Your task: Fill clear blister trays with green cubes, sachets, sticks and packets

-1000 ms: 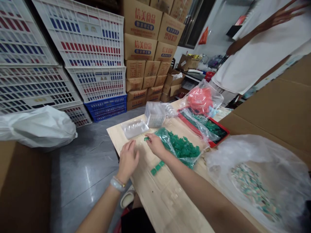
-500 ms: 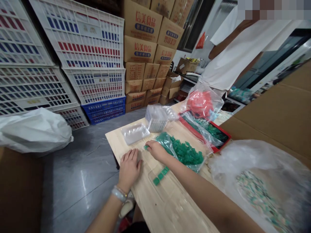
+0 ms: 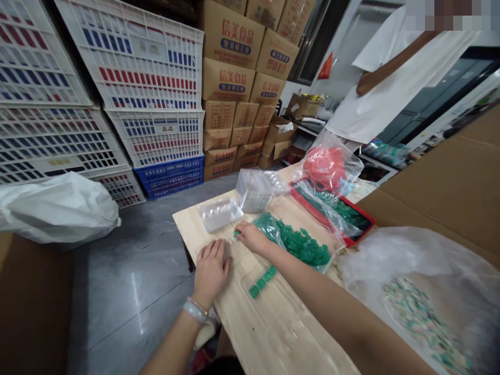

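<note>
My right hand [image 3: 253, 237] pinches a small green piece [image 3: 236, 233] at the near end of a clear bag of green pieces [image 3: 302, 244] on the wooden table [image 3: 253, 323]. Flat on the table edge lies my left hand [image 3: 211, 267], fingers stretched out, beside a clear compartment tray [image 3: 269, 291]. Three green pieces [image 3: 262, 281] sit in a row in that tray, under my right forearm. An empty clear tray [image 3: 219, 214] lies just beyond both hands.
A stack of clear trays [image 3: 254, 191], a red tray with green pieces [image 3: 339, 211] and a bag of red pieces [image 3: 326, 164] stand further back. A large plastic bag [image 3: 422, 297] lies at right. Crates [image 3: 128, 94], cardboard boxes [image 3: 238, 83] and a person in white [image 3: 390, 88] surround the table.
My left hand has flattened onto the table edge. My right hand stays at the bag's mouth with the green piece. The person in white has shifted at the back right.
</note>
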A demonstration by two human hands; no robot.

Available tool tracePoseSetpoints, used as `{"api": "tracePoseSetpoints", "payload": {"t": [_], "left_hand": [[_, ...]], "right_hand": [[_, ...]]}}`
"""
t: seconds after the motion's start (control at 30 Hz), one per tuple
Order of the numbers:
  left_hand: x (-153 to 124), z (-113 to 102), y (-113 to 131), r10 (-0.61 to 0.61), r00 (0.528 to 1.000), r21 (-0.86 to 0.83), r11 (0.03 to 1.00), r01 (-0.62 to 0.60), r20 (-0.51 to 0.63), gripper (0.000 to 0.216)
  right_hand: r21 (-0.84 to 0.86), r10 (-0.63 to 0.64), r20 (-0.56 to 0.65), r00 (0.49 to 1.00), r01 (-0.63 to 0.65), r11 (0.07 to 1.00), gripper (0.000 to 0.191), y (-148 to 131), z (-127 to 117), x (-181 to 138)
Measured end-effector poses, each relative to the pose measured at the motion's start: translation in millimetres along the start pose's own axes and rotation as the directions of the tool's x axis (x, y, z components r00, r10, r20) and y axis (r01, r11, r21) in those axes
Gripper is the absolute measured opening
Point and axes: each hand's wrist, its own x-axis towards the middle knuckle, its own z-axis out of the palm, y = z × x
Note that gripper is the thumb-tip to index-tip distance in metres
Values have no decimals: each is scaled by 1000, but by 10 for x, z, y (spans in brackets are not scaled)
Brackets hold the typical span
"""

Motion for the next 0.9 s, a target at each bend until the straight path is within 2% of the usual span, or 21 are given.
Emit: {"api": "tracePoseSetpoints", "payload": {"t": [0.1, 0.27, 0.47, 0.57, 0.63, 0.67, 0.73, 0.77, 0.83, 0.9], "left_hand": [[-1, 6, -5, 4, 1000, -5, 1000, -4, -1, 44], [-1, 0, 3, 5, 1000, -19, 1000, -6, -9, 45], [23, 17, 11, 15, 1000, -27, 1000, -15, -5, 45], [-8, 53, -46, 45, 999, -27, 999, -45, -7, 47], [-6, 37, -76, 67, 996, -34, 997, -69, -51, 48], [23, 8, -66, 73, 992, -48, 996, -78, -100, 47], [172, -75, 50, 86, 974, -121, 986, -113, -208, 44], [300, -114, 167, 105, 966, -182, 972, -150, -235, 40], [654, -133, 506, 189, 964, -339, 908, -245, -189, 33], [1085, -27, 909, 306, 952, -482, 835, -266, 5, 29]], "right_hand": [[-63, 20, 65, 998, -16, 998, 15, -40, 2, 22], [-136, 115, 76, 990, -104, 985, 19, -71, 49, 10], [-158, 134, 37, 990, -127, 979, 20, -142, 67, -105], [-143, 94, -31, 995, -98, 985, 29, -131, -38, -221], [-91, 78, -149, 986, -92, 992, 38, 31, -205, -332], [-57, 110, -208, 972, -125, 991, 40, 169, -313, -400], [14, 278, -268, 922, -285, 958, 35, 524, -541, -551], [40, 391, -266, 881, -395, 918, 32, 715, -642, -621], [65, 537, -233, 811, -538, 841, 30, 1056, -771, -717], [78, 583, -182, 792, -579, 811, 25, 1292, -789, -737]]}}
